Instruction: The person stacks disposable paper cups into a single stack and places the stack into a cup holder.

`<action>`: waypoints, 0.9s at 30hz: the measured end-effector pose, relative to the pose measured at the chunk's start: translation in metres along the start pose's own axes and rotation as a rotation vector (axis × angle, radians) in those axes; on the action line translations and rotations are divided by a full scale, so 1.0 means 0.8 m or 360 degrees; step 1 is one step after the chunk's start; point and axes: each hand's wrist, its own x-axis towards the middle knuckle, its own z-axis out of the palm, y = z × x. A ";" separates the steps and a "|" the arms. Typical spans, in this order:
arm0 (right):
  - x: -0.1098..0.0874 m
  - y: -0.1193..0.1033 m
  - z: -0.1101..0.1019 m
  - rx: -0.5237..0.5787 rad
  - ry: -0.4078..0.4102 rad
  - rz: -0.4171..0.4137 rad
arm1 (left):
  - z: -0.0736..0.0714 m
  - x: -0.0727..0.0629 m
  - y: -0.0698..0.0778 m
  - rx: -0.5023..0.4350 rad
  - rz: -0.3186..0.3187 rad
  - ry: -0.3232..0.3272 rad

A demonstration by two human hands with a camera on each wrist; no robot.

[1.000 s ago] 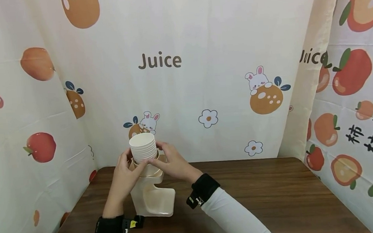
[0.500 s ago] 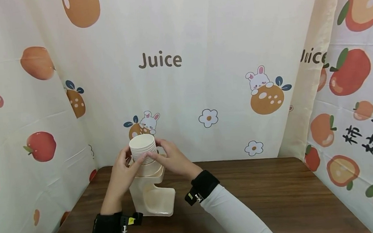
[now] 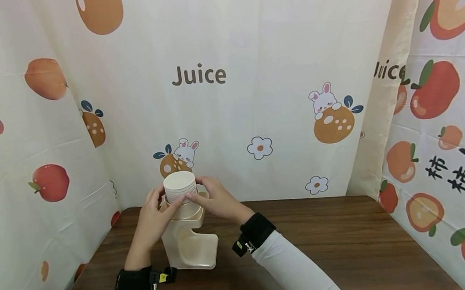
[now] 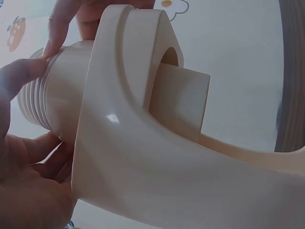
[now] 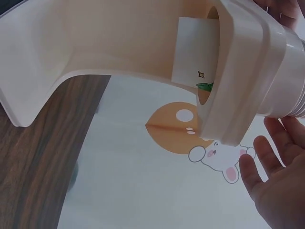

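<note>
A stack of white paper cups [image 3: 180,188] sits bottom-up in the round collar of a cream plastic cup dispenser [image 3: 174,247]. My left hand [image 3: 152,222] holds the stack from the left, its thumb across the front. From the right, my right hand [image 3: 220,204] holds it too, the two thumbs almost meeting. Below the dispenser's opening, the end of a paper cup [image 4: 183,102] sticks out in the left wrist view. The right wrist view shows a small green print on that cup end [image 5: 193,50]. Some fingertips are hidden behind the stack.
The dispenser stands on a dark brown wooden table [image 3: 306,248], toward its left side. Its base tray [image 3: 201,250] juts out to the right. A printed cloth [image 3: 245,103] hangs behind the table, with more cloth at both sides.
The cup stack has sunk a little into the dispenser's collar, so fewer rims show above it. Both hands stay around it with little movement.
</note>
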 end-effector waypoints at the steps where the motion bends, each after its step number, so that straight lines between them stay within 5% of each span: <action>1: -0.001 0.000 0.000 0.0000 -0.0006 0.0003 | 0.000 -0.001 0.000 0.0005 -0.0003 -0.0001; 27: -0.006 0.001 0.003 -0.0034 -0.0049 0.0035 | -0.001 -0.010 0.007 0.0051 -0.0045 -0.0061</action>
